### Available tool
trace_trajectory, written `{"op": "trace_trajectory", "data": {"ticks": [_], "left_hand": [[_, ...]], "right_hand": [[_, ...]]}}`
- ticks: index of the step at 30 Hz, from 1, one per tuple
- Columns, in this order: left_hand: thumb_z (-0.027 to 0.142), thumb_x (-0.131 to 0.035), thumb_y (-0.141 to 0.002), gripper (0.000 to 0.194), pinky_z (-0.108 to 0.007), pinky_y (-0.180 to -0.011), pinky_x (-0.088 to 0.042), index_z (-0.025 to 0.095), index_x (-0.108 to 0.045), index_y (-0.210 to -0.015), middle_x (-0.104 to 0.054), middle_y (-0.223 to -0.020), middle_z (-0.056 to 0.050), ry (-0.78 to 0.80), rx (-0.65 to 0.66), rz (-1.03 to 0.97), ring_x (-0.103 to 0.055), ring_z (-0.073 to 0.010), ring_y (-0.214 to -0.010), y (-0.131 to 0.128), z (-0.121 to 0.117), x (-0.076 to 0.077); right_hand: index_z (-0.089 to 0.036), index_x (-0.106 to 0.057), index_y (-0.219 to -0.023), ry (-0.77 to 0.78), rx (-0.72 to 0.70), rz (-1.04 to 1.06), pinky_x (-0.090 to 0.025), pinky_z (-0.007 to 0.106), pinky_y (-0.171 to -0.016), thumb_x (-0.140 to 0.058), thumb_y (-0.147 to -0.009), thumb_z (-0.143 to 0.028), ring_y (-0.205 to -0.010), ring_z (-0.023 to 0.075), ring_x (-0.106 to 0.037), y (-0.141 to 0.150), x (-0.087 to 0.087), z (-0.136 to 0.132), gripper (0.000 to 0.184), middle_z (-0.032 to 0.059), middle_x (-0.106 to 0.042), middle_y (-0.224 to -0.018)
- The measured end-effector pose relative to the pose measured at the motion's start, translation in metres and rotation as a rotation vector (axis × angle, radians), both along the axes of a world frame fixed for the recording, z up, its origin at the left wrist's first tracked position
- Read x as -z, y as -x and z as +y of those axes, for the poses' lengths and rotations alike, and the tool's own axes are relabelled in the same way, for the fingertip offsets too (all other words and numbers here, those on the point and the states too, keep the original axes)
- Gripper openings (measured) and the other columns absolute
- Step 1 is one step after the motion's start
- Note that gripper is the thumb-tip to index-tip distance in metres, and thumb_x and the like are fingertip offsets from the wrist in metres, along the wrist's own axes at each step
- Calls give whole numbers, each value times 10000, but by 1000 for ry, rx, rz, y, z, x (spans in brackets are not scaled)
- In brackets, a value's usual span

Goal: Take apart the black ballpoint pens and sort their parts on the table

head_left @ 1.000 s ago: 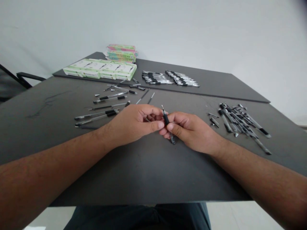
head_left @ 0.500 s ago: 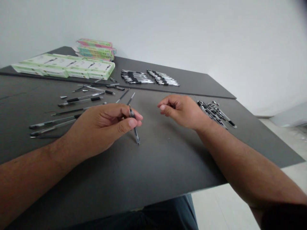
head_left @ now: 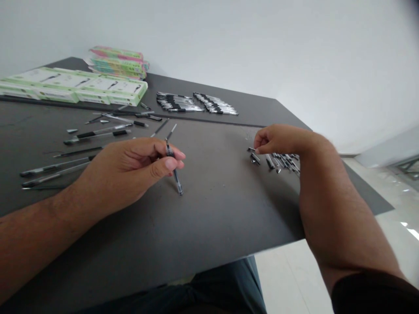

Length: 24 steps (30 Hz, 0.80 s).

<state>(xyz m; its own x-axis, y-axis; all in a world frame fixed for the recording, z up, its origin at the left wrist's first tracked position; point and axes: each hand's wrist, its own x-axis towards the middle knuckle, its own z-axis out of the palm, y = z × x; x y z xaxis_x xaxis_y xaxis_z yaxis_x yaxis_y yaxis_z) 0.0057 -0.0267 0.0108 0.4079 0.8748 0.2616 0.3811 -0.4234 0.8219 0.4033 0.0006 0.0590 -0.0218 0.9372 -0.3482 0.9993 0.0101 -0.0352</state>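
Observation:
My left hand (head_left: pixel 140 168) is closed around a clear gel pen (head_left: pixel 176 179) with a black grip; its tip points up and its lower end hangs above the table. Out to the right, my right hand (head_left: pixel 278 138) has thumb and fingers pinched at a small black-and-clear pen cap (head_left: pixel 251 149). Just below lie a few more caps (head_left: pixel 255 158). Beside that hand is a pile of pens and parts (head_left: pixel 286 162), partly covered by my forearm.
Loose pens and refills (head_left: pixel 81 136) are scattered on the left of the dark table (head_left: pixel 209 226). Pens lie in two neat rows (head_left: pixel 216 104) on the raised back board. White-and-green boxes (head_left: pixel 98 85) and a stack of colourful packs (head_left: pixel 119 61) stand at the back left.
My hands have come apart. The left kept the pen, while the right let go of it and moved right to the caps. The view has turned to the right.

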Motion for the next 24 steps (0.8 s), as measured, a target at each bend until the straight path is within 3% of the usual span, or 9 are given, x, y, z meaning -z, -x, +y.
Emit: {"op": "trace_trajectory", "data": {"ticks": [5, 15, 24], "left_hand": [[508, -827, -935, 251, -326, -796, -656, 263, -873, -960, -898, -969, -50, 28, 16, -6, -796, -231, -823, 1, 0, 1], [471, -799, -968, 223, -284, -763, -614, 263, -869, -1010, -899, -952, -19, 13, 35, -10, -795, -202, -782, 3, 0, 3], [431, -755, -998, 225, -272, -765, -554, 265, -896, -1055, -897, -944, 3, -63, 49, 21, -796, -197, -833, 3, 1, 4]], "right_hand": [[-250, -881, -1119, 36, -50, -33, -501, 310, -736, -800, -897, -225, -830, 205, -750, 16, -3, -13, 238, 16, -859, -947], [-256, -914, -1142, 98, -82, -185, -507, 311, -729, -746, -874, -117, -912, 240, -791, 39, 8, -13, 345, 49, -895, -1068], [-262, -909, -1033, 119, -68, -244, -478, 321, -706, -758, -930, -194, -895, 243, -799, 34, 20, -3, 195, 50, -895, -1005]]}}
